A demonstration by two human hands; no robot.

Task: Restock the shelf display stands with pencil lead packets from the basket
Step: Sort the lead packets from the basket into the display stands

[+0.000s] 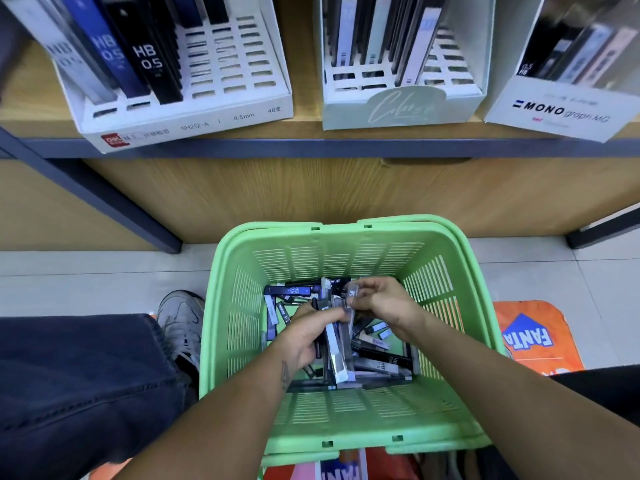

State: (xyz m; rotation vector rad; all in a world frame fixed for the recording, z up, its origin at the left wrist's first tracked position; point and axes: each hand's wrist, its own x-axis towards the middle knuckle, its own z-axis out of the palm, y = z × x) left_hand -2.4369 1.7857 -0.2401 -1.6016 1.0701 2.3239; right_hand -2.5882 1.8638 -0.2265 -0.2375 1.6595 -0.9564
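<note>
I am seeing both hands working low in the green basket at the bottom centre of the frame. The left hand is curling its fingers around a bundle of long pencil lead packets, gripping them roughly upright, while the right hand is pinching a clear packet at the top of that bundle between thumb and fingertips. I am finding it hard to count how many packets the left hand is holding, since they are overlapping and its fingers are covering their middles. More loose packets are lying jumbled on the basket floor, partly hidden beneath the hands. Across the top of the frame, three display stands are sitting on the wooden shelf: a white stand at upper left is carrying dark packets marked HB 0.5 on its left side with bare slots to the right, a pale green stand at upper centre is holding upright packets, and a stand marked MONO at upper right is being cut off by the frame edge, its contents blurred.
</note>
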